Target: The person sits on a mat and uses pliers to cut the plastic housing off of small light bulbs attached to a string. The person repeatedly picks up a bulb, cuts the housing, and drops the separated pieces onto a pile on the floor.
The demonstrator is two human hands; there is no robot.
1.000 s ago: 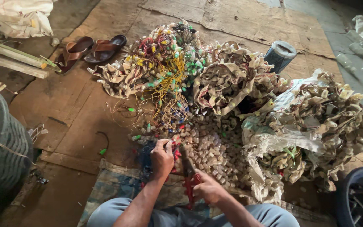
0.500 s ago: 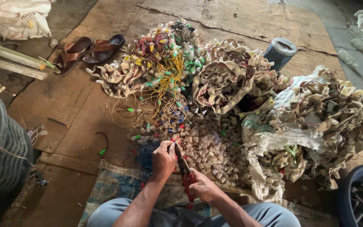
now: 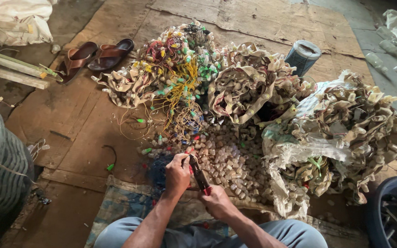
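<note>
While the person is sitting on the floor [image 3: 70, 133], the head view is looking down over both hands. Left hand [image 3: 177, 174] is closing its fingers around a small piece with wires, holding it at the near edge of a heap of loose pale sockets [image 3: 235, 160]. Right hand [image 3: 218, 202] is gripping the red handles of cutters [image 3: 199, 173], whose blades are pointing up toward the piece in the left hand; whether the blades are biting is too small to tell. Beyond the hands, a tangle of coloured wires [image 3: 180, 82] is lying toward the far side of the floor, with torn sacks [image 3: 331, 133] of more sockets spreading to the right. Sandals [image 3: 95, 54] are resting near the far left corner, a tyre [image 3: 1, 170] at the left edge, a grey roll [image 3: 302, 56] farther back. Judging by the piles, a good heap of separated sockets is already lying loose, but far more wired bundles are waiting uncut.
</note>
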